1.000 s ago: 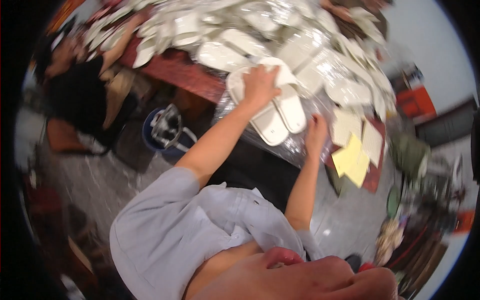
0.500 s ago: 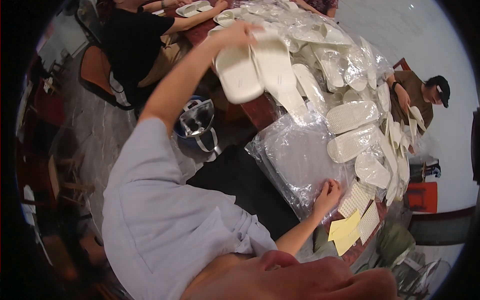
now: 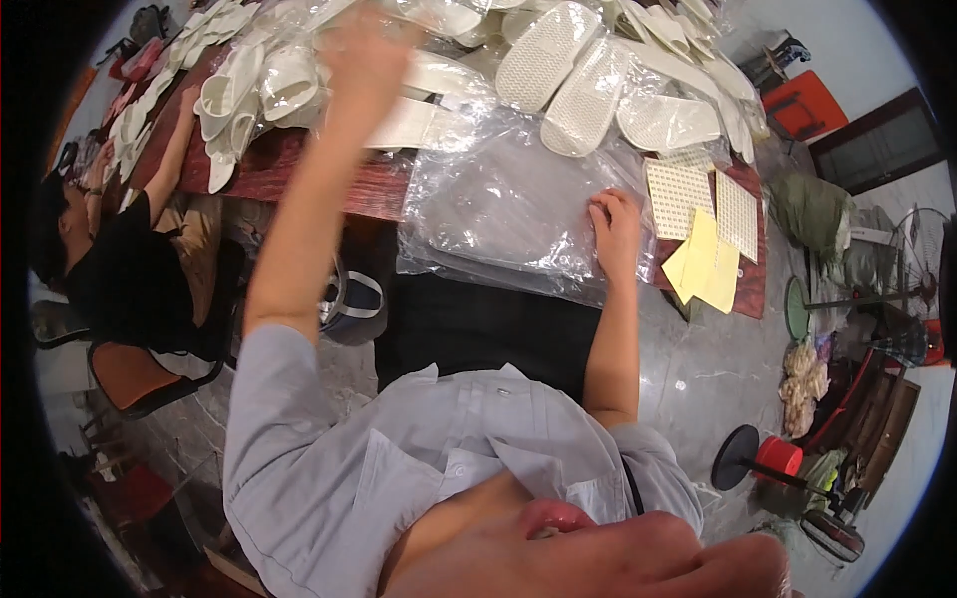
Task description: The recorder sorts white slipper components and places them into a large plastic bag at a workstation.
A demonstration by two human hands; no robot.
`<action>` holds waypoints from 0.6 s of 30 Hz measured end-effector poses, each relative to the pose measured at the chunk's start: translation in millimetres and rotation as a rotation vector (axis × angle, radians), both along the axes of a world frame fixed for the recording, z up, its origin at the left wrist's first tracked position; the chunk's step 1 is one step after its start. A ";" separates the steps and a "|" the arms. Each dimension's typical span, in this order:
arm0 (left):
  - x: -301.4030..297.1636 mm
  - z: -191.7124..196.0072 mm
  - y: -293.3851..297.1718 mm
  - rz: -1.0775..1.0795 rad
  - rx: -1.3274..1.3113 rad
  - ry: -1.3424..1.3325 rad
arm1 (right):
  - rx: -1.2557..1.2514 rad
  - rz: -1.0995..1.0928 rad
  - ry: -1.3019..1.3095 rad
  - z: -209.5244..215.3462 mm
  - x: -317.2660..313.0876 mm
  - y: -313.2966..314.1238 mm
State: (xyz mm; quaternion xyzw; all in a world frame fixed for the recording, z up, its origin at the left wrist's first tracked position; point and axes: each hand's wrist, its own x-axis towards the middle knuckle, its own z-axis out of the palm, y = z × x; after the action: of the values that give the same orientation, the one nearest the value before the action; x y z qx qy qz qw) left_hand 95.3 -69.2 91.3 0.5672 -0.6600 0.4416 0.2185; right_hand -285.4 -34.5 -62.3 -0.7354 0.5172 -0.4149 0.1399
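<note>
My left hand (image 3: 371,55) is stretched out over the pile of white slippers at the table's far side, smeared by motion. Whether its fingers hold anything does not show. Just below it, a white slipper (image 3: 419,125) lies against the bags, partly covered by my arm. My right hand (image 3: 616,224) rests on the right side of a flat stack of clear plastic bags (image 3: 498,199), fingers loosely bent and holding nothing I can see. A pair of white slippers with dotted soles (image 3: 583,95) lies in clear wrap beyond that hand.
Sticker sheets (image 3: 681,194) and yellow paper slips (image 3: 713,269) lie to the right on the red table (image 3: 369,189). More wrapped slippers (image 3: 289,85) spread left. A person in black (image 3: 130,269) sits at the left. A fan (image 3: 922,254) stands right; a bag (image 3: 354,309) is below the table edge.
The view has swung round to face the table squarely. My left hand has left the near ends of two large slippers, which no longer show there. My right hand stays on the bags.
</note>
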 end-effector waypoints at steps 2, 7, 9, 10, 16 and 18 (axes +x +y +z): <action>-119.7 -26.9 38.1 -0.406 0.439 0.709 | 0.000 -0.017 0.013 -5.8 -9.0 2.2; -229.1 -123.7 60.4 -0.667 0.624 0.470 | -0.157 0.031 0.032 -11.0 -5.7 0.6; -244.2 -142.1 57.7 -0.656 0.767 0.545 | -0.031 0.019 -0.064 -8.8 -8.7 -1.4; -245.9 -148.9 58.2 -0.657 0.761 0.544 | 0.096 0.013 -0.165 -5.5 -8.9 -2.0; -238.8 -166.6 56.1 -0.636 0.639 0.508 | 0.173 -0.058 -0.292 66.2 -31.6 11.9; -239.9 -163.6 58.9 -0.567 0.687 0.408 | 0.010 -0.124 -0.306 94.5 -44.3 -3.5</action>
State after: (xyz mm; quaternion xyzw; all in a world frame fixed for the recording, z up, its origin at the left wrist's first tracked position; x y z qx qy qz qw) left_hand -144.6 -10.3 -72.3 0.4794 -0.8396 0.0016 0.2552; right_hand -329.8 -38.0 32.1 -0.6294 0.5363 -0.5275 0.1948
